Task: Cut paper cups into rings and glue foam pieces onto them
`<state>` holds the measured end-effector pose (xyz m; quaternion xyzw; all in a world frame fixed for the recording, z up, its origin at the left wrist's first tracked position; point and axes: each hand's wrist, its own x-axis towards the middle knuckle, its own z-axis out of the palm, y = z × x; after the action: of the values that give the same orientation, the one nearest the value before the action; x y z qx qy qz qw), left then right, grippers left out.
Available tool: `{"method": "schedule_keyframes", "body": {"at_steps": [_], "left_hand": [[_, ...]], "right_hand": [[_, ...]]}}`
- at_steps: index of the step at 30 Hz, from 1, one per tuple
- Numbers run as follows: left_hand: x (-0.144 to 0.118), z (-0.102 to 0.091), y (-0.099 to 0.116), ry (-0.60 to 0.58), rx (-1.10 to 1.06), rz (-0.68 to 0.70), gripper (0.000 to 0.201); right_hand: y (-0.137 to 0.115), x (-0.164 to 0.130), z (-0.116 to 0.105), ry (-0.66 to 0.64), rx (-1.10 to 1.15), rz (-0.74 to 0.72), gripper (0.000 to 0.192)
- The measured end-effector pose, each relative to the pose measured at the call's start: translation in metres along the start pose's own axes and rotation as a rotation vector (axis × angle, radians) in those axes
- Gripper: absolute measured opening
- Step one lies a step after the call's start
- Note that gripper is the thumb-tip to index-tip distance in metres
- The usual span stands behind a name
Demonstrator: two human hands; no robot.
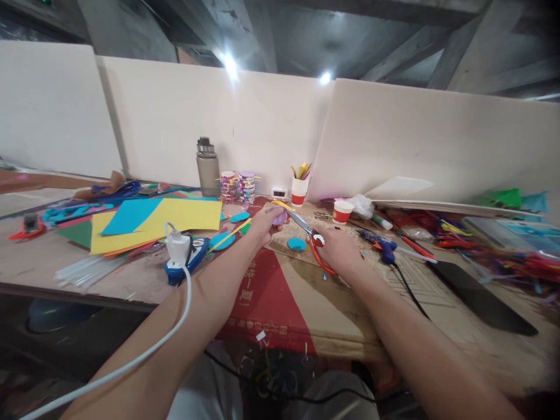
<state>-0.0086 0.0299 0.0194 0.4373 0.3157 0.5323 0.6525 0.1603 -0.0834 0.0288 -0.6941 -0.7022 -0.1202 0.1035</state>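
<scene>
My left hand (pixel 261 228) pinches a small purple round piece (pixel 279 217) above the cardboard. A yellow strip (pixel 283 205) sticks out along the top of that piece. In my right hand (pixel 339 252) is a pair of scissors (pixel 301 222) with red-orange handles. Its blades point up and left toward the purple piece; whether they touch the strip I cannot tell. Just below the blades lies a blue paper disc (pixel 296 244). Another blue disc (pixel 223 241) rests left of my left hand, with a third blue disc (pixel 240 217) behind it.
Yellow paper sheets (pixel 188 213) and a blue power strip (pixel 187 262) with a white cable lie left. Decorated cups (pixel 246 188), a bottle (pixel 207 168) and a pencil cup (pixel 300 191) stand behind. To the right are a paper cup (pixel 342 212), a glue gun (pixel 385 248) and a black slab (pixel 483 297).
</scene>
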Motion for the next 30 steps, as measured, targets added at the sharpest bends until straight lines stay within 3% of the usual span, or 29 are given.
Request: {"method": "schedule_keyframes", "body": {"at_steps": [30], "left_hand": [[-0.0005, 0.0009, 0.0004, 0.006, 0.009, -0.003, 0.009]], "right_hand": [[0.0013, -0.0004, 0.0024, 0.029, -0.008, -0.013, 0.03]]}}
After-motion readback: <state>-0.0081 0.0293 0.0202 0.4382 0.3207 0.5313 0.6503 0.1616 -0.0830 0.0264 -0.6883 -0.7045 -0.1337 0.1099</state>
